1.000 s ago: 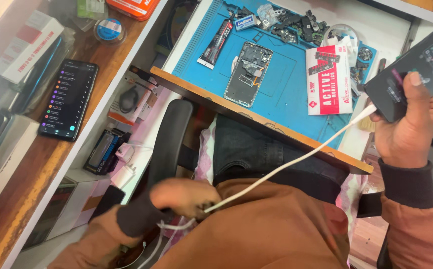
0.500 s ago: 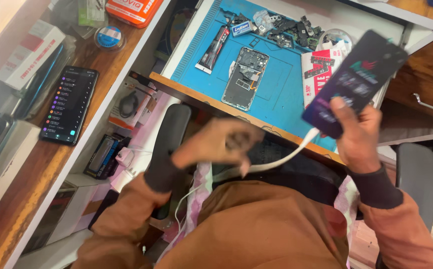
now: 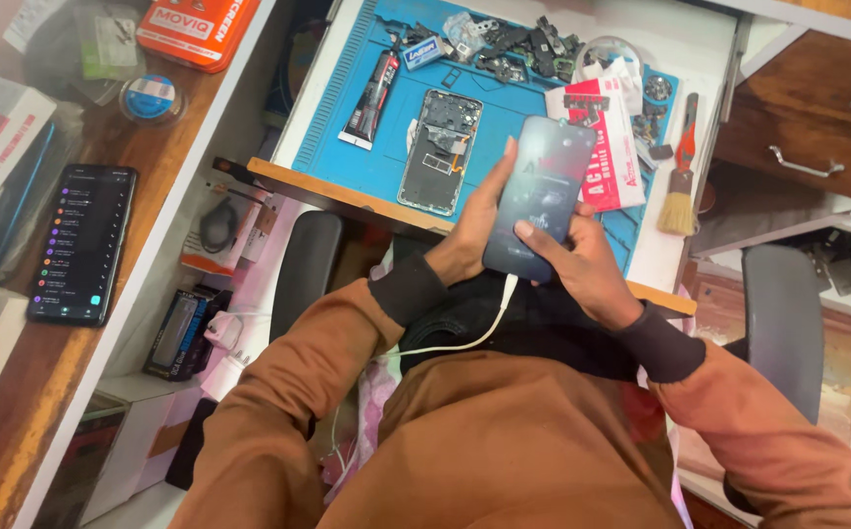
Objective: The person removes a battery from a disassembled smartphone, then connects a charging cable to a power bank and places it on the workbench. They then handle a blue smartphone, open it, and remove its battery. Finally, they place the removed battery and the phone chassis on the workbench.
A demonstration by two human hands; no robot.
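Both hands are clamping one phone (image 3: 541, 196) over your lap, just short of the bench edge. Your left hand (image 3: 469, 230) is cradling it from nine o'clock, fingers running up its side; your right hand (image 3: 577, 263) is gripping the lower corner from five o'clock, thumb resting on the glass. You're holding it screen-up, lit dimly, with a white cable (image 3: 464, 338) plugged in at six o'clock and looping down across your jumper.

Judging by that grip, you're checking the screen, so be keeping the thumb light and leaving slack in the cable so the plug isn't levering the port. At twelve o'clock the opened phone (image 3: 440, 152) is lying on the blue mat (image 3: 347, 108); be keeping your knuckles clear of it. At two o'clock a brush (image 3: 680, 191) is sitting near the mat's edge.
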